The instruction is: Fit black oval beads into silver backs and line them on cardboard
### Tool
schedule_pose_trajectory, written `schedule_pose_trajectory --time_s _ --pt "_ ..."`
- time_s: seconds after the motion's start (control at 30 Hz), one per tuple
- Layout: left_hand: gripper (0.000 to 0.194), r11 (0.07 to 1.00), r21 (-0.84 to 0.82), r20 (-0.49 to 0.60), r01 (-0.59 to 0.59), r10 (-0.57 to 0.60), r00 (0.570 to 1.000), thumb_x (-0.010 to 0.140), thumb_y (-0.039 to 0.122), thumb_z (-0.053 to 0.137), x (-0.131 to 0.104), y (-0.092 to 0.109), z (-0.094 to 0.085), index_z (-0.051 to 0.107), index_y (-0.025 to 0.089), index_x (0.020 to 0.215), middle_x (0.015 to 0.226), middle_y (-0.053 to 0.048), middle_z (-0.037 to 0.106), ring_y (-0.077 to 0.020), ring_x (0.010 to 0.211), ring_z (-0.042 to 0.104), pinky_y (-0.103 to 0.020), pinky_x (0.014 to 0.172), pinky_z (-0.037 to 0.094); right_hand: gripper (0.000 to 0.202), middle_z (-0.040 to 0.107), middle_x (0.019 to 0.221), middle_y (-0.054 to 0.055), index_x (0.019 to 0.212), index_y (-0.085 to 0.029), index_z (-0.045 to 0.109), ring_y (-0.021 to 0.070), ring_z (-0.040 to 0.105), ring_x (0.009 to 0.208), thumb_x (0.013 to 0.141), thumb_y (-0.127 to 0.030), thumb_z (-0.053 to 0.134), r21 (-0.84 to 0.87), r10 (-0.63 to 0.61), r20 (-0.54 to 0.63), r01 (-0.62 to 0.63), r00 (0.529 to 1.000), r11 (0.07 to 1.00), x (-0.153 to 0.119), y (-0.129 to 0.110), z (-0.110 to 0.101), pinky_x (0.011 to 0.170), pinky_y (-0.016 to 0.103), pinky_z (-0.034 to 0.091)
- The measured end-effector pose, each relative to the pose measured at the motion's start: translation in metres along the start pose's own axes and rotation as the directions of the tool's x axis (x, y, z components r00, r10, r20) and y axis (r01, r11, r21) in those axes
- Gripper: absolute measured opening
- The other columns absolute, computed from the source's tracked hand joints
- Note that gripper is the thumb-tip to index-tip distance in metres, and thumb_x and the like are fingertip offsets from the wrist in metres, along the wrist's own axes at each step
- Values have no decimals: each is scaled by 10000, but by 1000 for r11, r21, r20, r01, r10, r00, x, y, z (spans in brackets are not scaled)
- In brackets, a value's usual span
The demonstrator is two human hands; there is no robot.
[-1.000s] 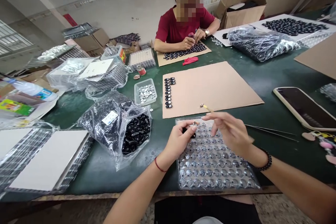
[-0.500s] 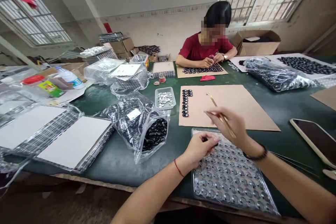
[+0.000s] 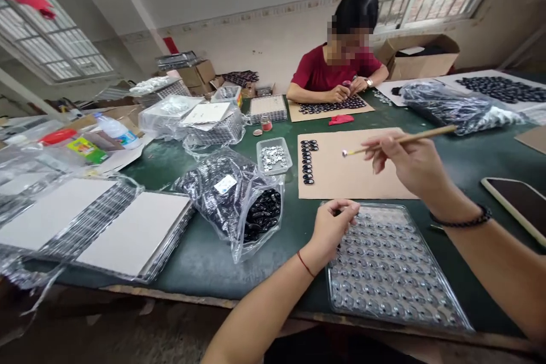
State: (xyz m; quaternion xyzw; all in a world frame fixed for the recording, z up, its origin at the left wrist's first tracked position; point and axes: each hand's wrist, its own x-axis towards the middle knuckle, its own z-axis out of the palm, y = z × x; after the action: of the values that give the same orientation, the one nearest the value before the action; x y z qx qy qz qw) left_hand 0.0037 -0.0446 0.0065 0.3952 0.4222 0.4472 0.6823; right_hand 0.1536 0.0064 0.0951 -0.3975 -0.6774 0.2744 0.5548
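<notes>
My left hand (image 3: 335, 227) is closed in a pinch over the upper left corner of a clear plastic tray (image 3: 390, 278). A bit of a small black piece shows between its thumb and fingers, mostly hidden. Rows of clear domed cups with dark dots fill the tray. My right hand (image 3: 409, 159) grips a thin wooden stick (image 3: 429, 133) above a cardboard sheet (image 3: 341, 185). A small shiny bit sits at the stick's yellowish tip (image 3: 345, 153). Black oval pieces (image 3: 307, 165) stand in a column along the sheet's left side, with one more beside the top.
An open plastic bag of black pieces (image 3: 262, 216) lies left of the tray. Behind it stands a clear tub of silvery discs (image 3: 273, 156). A phone (image 3: 518, 205) lies at right. Opposite, a co-worker (image 3: 336, 77) handles black pieces. Card-topped stacks (image 3: 132, 233) fill the left.
My right hand has moved right and up, and the stick has swung from steep to nearly level. My left hand has risen slightly in view and stays pinched. The whole view has shifted a little.
</notes>
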Motion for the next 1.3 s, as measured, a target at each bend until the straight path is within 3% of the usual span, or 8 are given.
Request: schedule_pose_trajectory --time_s 0.17,0.3,0.43,0.63,0.87,1.3 --pt "229 920 348 -41 -181 207 977 698 346 639 7 -3 0 672 137 782 619 -7 605 -84 528 504 -198 516 391 360 596 646 29 813 -157 618 95 544 475 883 -440 408 20 127 -14 -127 992 992 -61 31 -21 441 221 435" --pt "212 768 583 71 -266 278 958 676 322 668 12 -1 -1 687 165 818 801 -39 690 -154 732 607 -252 683 462 318 591 641 25 781 -164 598 93 538 493 906 -366 386 -21 12 -57 -14 998 1000 -85 41 -19 458 212 437" --pt "246 661 690 167 -295 250 954 674 298 678 13 1 -1 679 176 887 906 -51 698 -186 845 626 -288 776 472 261 600 656 27 798 -167 598 100 548 563 905 -290 394 -119 -128 66 135 990 984 -97 44 -16 517 215 433" --pt "238 597 738 228 -314 217 949 695 276 655 14 -1 1 680 177 910 918 -57 700 -203 862 636 -317 791 489 238 633 699 37 804 -155 596 119 568 631 891 -265 404 -233 -211 185 252 960 939 -102 47 -10 595 244 430" --pt "235 604 738 228 -300 194 954 709 284 646 11 -2 1 684 195 924 911 -52 703 -206 841 639 -341 791 494 256 639 708 47 782 -179 577 139 576 649 900 -271 369 -290 -127 233 194 964 937 -105 46 -9 613 267 427" --pt "220 625 727 207 -284 195 959 738 274 619 8 -2 2 692 190 927 904 -50 705 -189 845 640 -292 782 490 181 620 699 45 813 -170 570 135 552 632 880 -203 405 -270 -161 255 230 953 935 -106 46 -7 595 260 409"
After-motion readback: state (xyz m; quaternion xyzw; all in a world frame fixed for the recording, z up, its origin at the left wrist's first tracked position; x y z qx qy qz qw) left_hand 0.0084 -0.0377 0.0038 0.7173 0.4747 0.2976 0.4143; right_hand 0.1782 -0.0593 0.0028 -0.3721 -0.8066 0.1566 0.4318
